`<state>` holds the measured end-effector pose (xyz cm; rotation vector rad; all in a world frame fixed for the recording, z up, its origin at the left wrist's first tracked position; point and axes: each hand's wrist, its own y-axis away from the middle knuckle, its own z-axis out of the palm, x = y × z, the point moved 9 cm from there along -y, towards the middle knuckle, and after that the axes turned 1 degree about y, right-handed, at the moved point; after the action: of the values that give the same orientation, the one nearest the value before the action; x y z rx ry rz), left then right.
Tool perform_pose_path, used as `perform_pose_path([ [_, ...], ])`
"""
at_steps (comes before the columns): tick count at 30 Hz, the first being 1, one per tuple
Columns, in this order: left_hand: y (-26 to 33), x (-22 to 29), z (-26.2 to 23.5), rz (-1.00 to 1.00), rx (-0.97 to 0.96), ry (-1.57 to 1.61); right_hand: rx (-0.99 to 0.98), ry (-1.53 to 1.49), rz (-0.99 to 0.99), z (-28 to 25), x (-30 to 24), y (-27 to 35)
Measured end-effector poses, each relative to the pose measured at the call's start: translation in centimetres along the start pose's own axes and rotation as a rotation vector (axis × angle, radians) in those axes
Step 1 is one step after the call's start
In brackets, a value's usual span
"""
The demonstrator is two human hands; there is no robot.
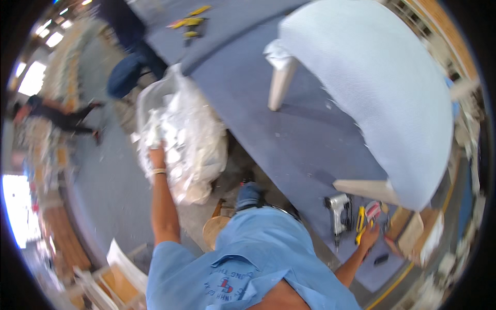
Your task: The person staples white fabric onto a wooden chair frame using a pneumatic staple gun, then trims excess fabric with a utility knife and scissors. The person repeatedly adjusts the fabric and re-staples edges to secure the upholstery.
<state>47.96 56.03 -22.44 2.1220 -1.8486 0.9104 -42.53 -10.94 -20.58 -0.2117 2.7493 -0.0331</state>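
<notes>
My left hand point(156, 154) reaches over a large clear plastic bag point(209, 150) full of white scraps point(174, 129). A white scrap point(153, 135) stands out from its closed fingers, blurred at the edges. Out to the right, my right hand point(368, 236) is low over the blue-grey tabletop, at a yellow-handled tool point(359, 233). Its fingers are too small and blurred to show whether they grip it. Beside that hand lie a silver air staple gun point(338, 213), a red-and-grey tool point(372, 209) and a small black object point(381, 259).
A curved, upside-down piece of furniture in pale blue fabric point(372, 67), with wooden legs point(282, 85), fills the table point(310, 142). An open cardboard box point(413, 232) sits at right. Yellow tools point(192, 23) lie far off. Two people point(64, 116) are at left. A round stool point(214, 231) is near my legs.
</notes>
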Motion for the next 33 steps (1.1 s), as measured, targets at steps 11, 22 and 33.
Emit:
perform_pose_path([
  [11,10.4,53.4,5.2,0.289,-1.154,1.259,0.694,-1.17,0.153,-12.5,-27.1,-1.7],
  [22,17.2,65.7,11.9,-0.002,-1.396,1.26,1.019,-1.165,0.059,-12.2,-27.7,-8.6],
  [33,18.1,43.6,5.3,-0.365,-0.882,1.331,0.94,-0.854,0.022,-10.5,-23.5,-8.6],
])
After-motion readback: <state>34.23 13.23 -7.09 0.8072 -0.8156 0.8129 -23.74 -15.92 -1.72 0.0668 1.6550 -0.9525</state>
